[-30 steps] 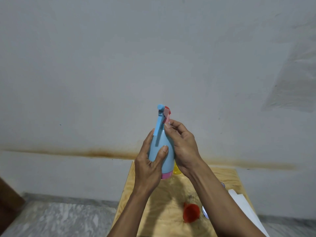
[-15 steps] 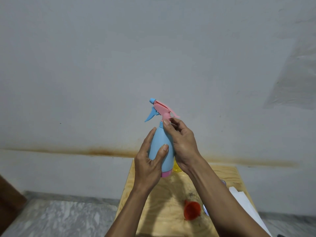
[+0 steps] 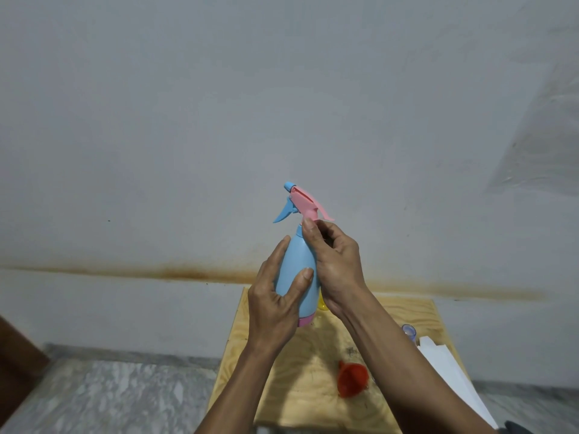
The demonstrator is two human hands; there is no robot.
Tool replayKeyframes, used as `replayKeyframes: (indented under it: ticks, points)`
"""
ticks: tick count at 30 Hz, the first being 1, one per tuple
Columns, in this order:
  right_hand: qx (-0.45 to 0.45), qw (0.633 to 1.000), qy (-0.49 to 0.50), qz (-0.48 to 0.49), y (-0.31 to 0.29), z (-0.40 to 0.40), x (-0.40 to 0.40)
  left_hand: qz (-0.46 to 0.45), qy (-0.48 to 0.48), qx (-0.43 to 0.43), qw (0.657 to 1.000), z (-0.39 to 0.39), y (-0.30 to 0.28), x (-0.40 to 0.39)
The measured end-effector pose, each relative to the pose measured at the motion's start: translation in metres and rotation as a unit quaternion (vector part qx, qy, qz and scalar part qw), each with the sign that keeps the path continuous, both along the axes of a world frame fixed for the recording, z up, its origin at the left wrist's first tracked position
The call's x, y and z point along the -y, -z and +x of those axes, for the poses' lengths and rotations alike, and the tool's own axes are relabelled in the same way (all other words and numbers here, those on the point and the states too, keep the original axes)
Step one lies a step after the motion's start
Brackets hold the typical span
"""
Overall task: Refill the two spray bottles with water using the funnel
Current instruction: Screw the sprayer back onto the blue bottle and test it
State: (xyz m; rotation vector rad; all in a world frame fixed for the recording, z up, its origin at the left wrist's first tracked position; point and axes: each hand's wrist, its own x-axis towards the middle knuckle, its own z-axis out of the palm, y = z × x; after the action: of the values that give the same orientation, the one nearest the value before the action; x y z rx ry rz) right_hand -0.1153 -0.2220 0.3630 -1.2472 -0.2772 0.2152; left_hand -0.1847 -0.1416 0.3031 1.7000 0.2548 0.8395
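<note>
**Twisting the Top Off the Blue Bottle**

The blue spray bottle (image 3: 297, 277) is held up in the air, above the far end of the wooden table (image 3: 250, 355). It stands almost straight up and down, with its pink base at the bottom. Its pink and blue spray top (image 3: 302, 203) is on the bottle, with the nozzle pointing left.

The left hand (image 3: 275, 305) wraps around the fat lower part of the bottle and grips it. The right hand (image 3: 336, 261) is higher up. Its fingers (image 3: 308, 228) pinch the neck, right under the spray top. So the right hand is the nearer one to the top, and the top sits just above it. I think the top has to turn around the bottle's long line to come off.

The red funnel (image 3: 352, 382) lies on its side on the table, well below the hands. A bit of something yellow (image 3: 322, 303) peeks out behind the bottle; I cannot tell what it is. White paper (image 3: 445, 368) lies at the right edge.
</note>
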Motion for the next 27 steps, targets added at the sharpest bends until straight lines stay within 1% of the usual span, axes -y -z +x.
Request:
replayKeyframes:
  ticks: [4, 8, 11, 13, 15, 18, 20, 21, 24, 25, 27]
  points:
    - [-0.005, 1.000, 0.002, -0.015, 0.004, 0.000, 0.002, -0.018, 0.020, -0.006, 1.000, -0.003, 0.004, -0.003]
    - [0.013, 0.998, 0.003, -0.066, 0.005, 0.004, 0.004, -0.038, 0.057, -0.019, 0.997, -0.011, 0.012, -0.008]
    - [0.053, 0.988, -0.008, -0.144, 0.009, 0.004, 0.004, -0.034, 0.086, -0.043, 0.995, -0.019, 0.028, -0.011]
    - [0.063, 0.978, -0.007, -0.199, 0.017, 0.001, 0.003, -0.022, 0.088, -0.059, 0.994, -0.025, 0.043, -0.011]
    - [0.054, 0.970, 0.005, -0.236, 0.030, -0.004, -0.002, -0.022, 0.085, -0.070, 0.994, -0.031, 0.058, -0.009]
    - [0.033, 0.968, 0.058, -0.244, 0.050, -0.013, -0.009, -0.051, 0.091, -0.084, 0.991, -0.040, 0.079, -0.006]
    - [0.007, 0.962, 0.076, -0.262, 0.063, -0.018, -0.014, -0.077, 0.097, -0.099, 0.987, -0.047, 0.090, -0.006]
    - [-0.006, 0.960, 0.081, -0.268, 0.069, -0.021, -0.016, -0.074, 0.097, -0.104, 0.987, -0.050, 0.093, -0.007]
    - [-0.035, 0.958, 0.095, -0.266, 0.085, -0.029, -0.020, -0.013, 0.099, -0.111, 0.989, -0.059, 0.103, -0.013]
    - [-0.040, 0.957, 0.102, -0.269, 0.090, -0.031, -0.021, -0.006, 0.105, -0.120, 0.987, -0.062, 0.107, -0.015]
    - [-0.049, 0.954, 0.113, -0.275, 0.101, -0.036, -0.023, -0.028, 0.118, -0.138, 0.983, -0.068, 0.116, -0.015]
